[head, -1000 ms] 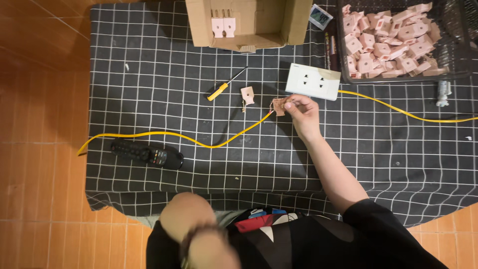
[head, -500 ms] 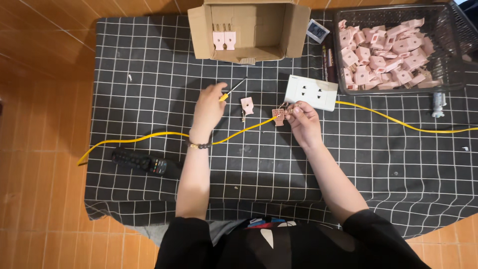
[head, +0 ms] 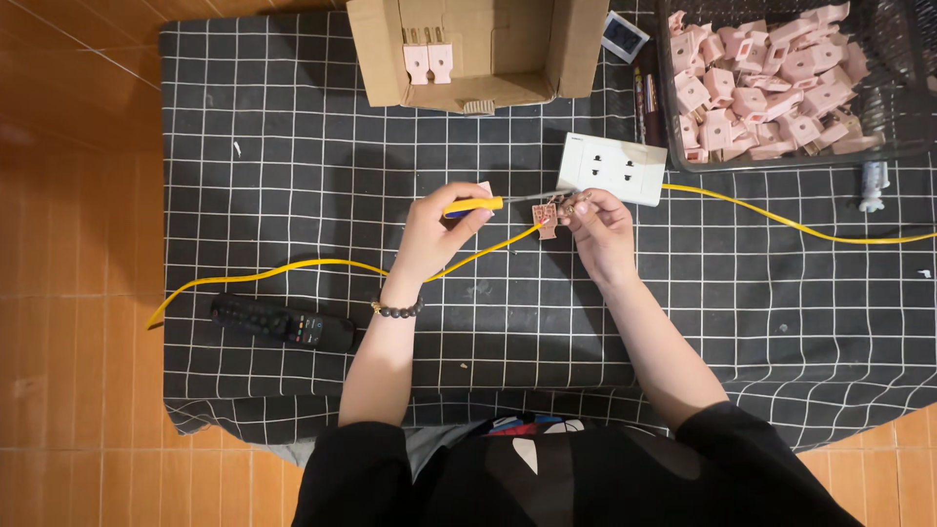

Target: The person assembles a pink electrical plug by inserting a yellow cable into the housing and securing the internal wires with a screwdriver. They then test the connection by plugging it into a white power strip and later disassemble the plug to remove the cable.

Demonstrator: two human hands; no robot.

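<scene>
My left hand (head: 436, 232) grips a yellow-handled screwdriver (head: 480, 204), its shaft pointing right toward a small pink socket part (head: 548, 220). My right hand (head: 597, 226) pinches that pink part at the end of a yellow cable (head: 293, 268), just in front of a white socket plate (head: 613, 168). Another small pink piece (head: 484, 187) lies behind the screwdriver handle, mostly hidden.
A black checked cloth (head: 254, 127) covers the work area on an orange tiled floor. An open cardboard box (head: 478, 49) holds two pink parts at the back. A dark tray (head: 781, 78) of several pink parts sits back right. A black remote (head: 283, 322) lies left.
My left hand came up from my lap, picked up the yellow screwdriver and brought its tip to the pink part that my right hand holds.
</scene>
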